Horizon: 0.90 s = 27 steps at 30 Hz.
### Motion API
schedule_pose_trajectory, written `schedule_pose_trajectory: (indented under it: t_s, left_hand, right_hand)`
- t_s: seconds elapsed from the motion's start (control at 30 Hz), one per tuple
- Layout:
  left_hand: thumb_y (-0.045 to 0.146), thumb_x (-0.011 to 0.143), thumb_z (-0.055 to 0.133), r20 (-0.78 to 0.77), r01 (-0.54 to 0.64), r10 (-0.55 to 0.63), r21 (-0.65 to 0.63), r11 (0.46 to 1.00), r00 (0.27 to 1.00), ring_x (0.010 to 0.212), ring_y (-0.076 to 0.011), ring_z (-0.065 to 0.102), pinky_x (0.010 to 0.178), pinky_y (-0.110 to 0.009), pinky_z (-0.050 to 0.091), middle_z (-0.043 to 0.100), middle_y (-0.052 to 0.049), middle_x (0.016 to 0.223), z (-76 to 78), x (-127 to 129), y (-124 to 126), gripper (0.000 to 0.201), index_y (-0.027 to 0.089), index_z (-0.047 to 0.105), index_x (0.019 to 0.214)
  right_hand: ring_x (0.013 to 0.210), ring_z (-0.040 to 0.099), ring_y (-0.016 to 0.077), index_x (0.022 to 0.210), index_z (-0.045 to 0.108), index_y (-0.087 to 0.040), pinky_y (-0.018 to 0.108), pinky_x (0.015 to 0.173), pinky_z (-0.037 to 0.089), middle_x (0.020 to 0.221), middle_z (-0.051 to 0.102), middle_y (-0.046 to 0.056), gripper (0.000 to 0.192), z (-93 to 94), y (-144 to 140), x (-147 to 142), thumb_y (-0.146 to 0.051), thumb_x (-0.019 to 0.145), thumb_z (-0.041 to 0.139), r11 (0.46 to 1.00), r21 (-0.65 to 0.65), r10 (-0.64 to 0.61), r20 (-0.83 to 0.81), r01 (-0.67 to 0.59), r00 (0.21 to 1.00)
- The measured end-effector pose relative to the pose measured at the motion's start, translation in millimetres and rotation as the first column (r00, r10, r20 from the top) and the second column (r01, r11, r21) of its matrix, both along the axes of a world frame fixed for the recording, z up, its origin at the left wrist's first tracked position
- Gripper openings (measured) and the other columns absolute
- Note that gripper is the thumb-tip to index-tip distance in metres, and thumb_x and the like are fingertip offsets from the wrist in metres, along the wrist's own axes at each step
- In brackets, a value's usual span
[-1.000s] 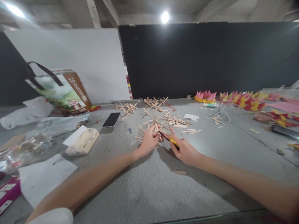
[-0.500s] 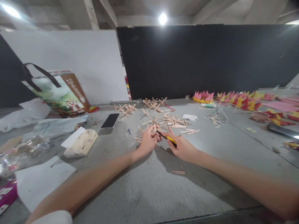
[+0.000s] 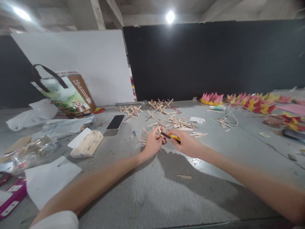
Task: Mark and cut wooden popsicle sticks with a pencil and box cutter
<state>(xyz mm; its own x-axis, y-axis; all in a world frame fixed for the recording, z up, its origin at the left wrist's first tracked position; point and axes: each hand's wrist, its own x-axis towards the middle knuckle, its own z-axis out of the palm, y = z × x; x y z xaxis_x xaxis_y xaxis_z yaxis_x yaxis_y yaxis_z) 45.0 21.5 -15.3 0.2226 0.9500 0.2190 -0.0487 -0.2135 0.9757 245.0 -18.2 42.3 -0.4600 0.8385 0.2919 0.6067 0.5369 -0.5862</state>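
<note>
Head view: L hand [image 3: 153, 144] is over the grey table [image 3: 133, 197], approx. mid-pic, fingers bent & pinched w/ almost no gap, gripping a thin wooden stick [image 3: 159, 130] that pokes up btwn the fingertips; its lower end is partly hidden, so can't tell if anything else is in the grip. R hand [image 3: 189, 143] is just beside it on the R, fingers curled tight round a yellow-and-black tool [image 3: 175, 138], knife-like, narrow dark end aimed L at the stick; too small to tell if tip & stick touch. Right behind the hands: pile of loose sticks [image 3: 178, 121], spread flat & overlapping. Further back, nr the black panel [image 3: 190, 60], 2 clusters of crossed sticks, L cluster [image 3: 132, 110] & R cluster [image 3: 160, 105]. One single stick [image 3: 184, 176] lies apart, nearer the viewer, below the R hand. L of the piles: phone [image 3: 116, 122], flat, dark screen up; then tissue pack [image 3: 87, 144] & white sheet [image 3: 51, 179], w/ printed bag [image 3: 71, 95] behind, leaning a bit. R side: crumpled white scrap [image 3: 197, 120] nr the loose pile, then white cord [image 3: 234, 119], & pink/yellow paper pcs [image 3: 212, 98] along the back.
</note>
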Motion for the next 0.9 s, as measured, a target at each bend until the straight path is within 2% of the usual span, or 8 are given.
schedule_pose_trajectory:
  t_s: [0.1, 0.17, 0.27, 0.37, 0.47, 0.63, 0.73, 0.9]
  left_hand:
    - [0.037, 0.088, 0.077, 0.003, 0.003, -0.003, 0.009, 1.000, 1.000, 0.064, -0.0168, 0.074, 0.066, -0.026, 0.059, 0.074, 0.000, 0.073, -0.2, -0.9, 1.1, 0.045, 0.018, 0.057, 0.124]
    - [0.037, 0.089, 0.076, -0.006, 0.009, -0.009, 0.032, 0.999, 1.000, 0.065, -0.0170, 0.074, 0.066, -0.026, 0.059, 0.074, 0.000, 0.074, -0.3, -1.0, 1.2, 0.043, 0.018, 0.058, 0.124]
    - [0.038, 0.091, 0.075, -0.006, -0.006, 0.006, 0.045, 0.999, 1.000, 0.069, -0.0177, 0.076, 0.069, -0.028, 0.062, 0.076, -0.001, 0.077, -0.6, -0.5, 0.3, 0.045, 0.018, 0.058, 0.128]
    - [0.035, 0.092, 0.074, -0.039, -0.003, 0.005, 0.046, 0.999, 0.999, 0.073, -0.0191, 0.079, 0.073, -0.030, 0.063, 0.077, -0.003, 0.079, 0.6, -0.2, -1.4, 0.047, 0.017, 0.058, 0.132]
    - [0.032, 0.094, 0.072, -0.054, 0.006, -0.004, 0.039, 0.999, 0.999, 0.074, -0.0187, 0.079, 0.075, -0.030, 0.063, 0.078, -0.003, 0.079, 3.1, -0.3, -3.4, 0.046, 0.017, 0.058, 0.134]
    - [0.034, 0.093, 0.074, -0.062, 0.004, -0.001, 0.046, 0.999, 0.998, 0.074, -0.0188, 0.078, 0.074, -0.030, 0.062, 0.079, -0.003, 0.082, 2.0, -0.1, -1.9, 0.053, 0.017, 0.054, 0.140]
    - [0.033, 0.089, 0.078, -0.043, 0.026, -0.025, 0.032, 0.999, 0.999, 0.077, -0.0206, 0.080, 0.076, -0.032, 0.063, 0.080, -0.003, 0.083, -3.0, -0.6, 3.6, 0.060, 0.017, 0.051, 0.139]
    - [0.039, 0.084, 0.085, 0.047, 0.030, -0.029, -0.027, 0.999, 0.998, 0.076, -0.0229, 0.081, 0.075, -0.034, 0.064, 0.081, -0.004, 0.083, -9.5, -3.5, 11.9, 0.060, 0.018, 0.048, 0.127]
  right_hand:
    - [0.060, 0.061, 0.0173, 0.145, 0.063, -0.020, 0.028, 0.063, 0.044, 0.093, 0.079, 0.007, 0.045, -28.2, -9.2, -3.1, -0.024, 0.102, 0.049, 0.999, 0.000, -0.048, -0.038, 0.048, 0.998]
    - [0.055, 0.057, 0.0168, 0.149, 0.060, -0.018, 0.028, 0.061, 0.042, 0.085, 0.077, 0.006, 0.048, -33.1, -12.6, -3.9, -0.025, 0.103, 0.048, 0.999, -0.002, -0.054, -0.025, 0.054, 0.998]
    - [0.059, 0.059, 0.0177, 0.142, 0.066, -0.019, 0.029, 0.063, 0.044, 0.087, 0.077, 0.006, 0.044, -15.7, -9.2, -1.2, -0.026, 0.102, 0.050, 0.999, -0.010, -0.036, -0.013, 0.036, 0.999]
    - [0.076, 0.067, 0.0195, 0.131, 0.074, -0.020, 0.030, 0.073, 0.050, 0.107, 0.080, 0.010, 0.038, 8.3, -0.9, 3.6, -0.026, 0.100, 0.053, 0.999, -0.033, -0.004, -0.031, 0.003, 1.000]
    - [0.086, 0.070, 0.0210, 0.128, 0.075, -0.020, 0.031, 0.079, 0.052, 0.115, 0.080, 0.010, 0.036, 12.7, 3.1, 6.4, -0.025, 0.099, 0.054, 0.998, -0.058, 0.011, -0.056, -0.015, 0.998]
    - [0.084, 0.070, 0.0212, 0.137, 0.070, -0.019, 0.032, 0.078, 0.052, 0.112, 0.080, 0.011, 0.039, -12.8, -1.3, 7.5, -0.028, 0.104, 0.051, 0.999, -0.054, -0.012, -0.135, 0.005, 0.991]
    - [0.090, 0.072, 0.0230, 0.141, 0.068, -0.020, 0.034, 0.084, 0.054, 0.114, 0.080, 0.011, 0.041, -24.5, -3.6, 7.2, -0.030, 0.106, 0.050, 0.999, -0.048, -0.011, -0.173, 0.002, 0.985]
    - [0.090, 0.074, 0.0261, 0.143, 0.067, -0.021, 0.035, 0.084, 0.056, 0.094, 0.080, 0.009, 0.042, -35.5, -5.6, 2.6, -0.028, 0.105, 0.053, 0.998, -0.018, -0.064, -0.165, 0.062, 0.984]
